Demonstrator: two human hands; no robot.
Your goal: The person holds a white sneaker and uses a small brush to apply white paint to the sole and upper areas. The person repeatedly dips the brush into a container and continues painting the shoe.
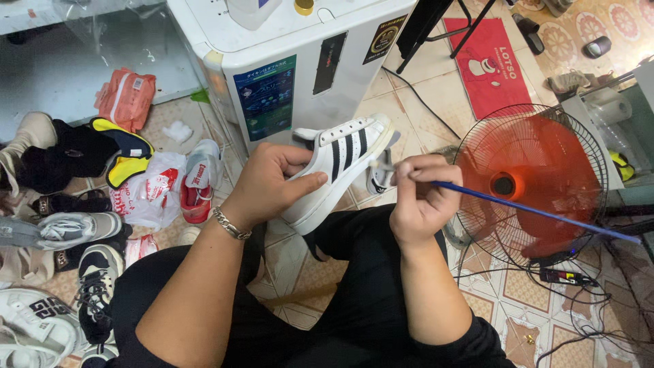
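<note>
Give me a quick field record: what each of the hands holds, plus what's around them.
left hand: grips white sneaker with black stripes, held sideways above the lap
right hand: pinches thin blue-handled brush, tip at the sneaker's toe end
right side: red floor fan on tiled floor
left side: pile of shoes
behind sneaker: white machine

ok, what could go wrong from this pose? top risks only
1. The long blue stick in the right hand reaches back across the running orange fan; its far end could catch the grille.
2. The left hand grips the white striped sneaker in mid-air with no support under it; pressure from the tip near the sole edge might twist it loose.
3. Cables trail on the tiled floor by the knee: snag risk.
</note>
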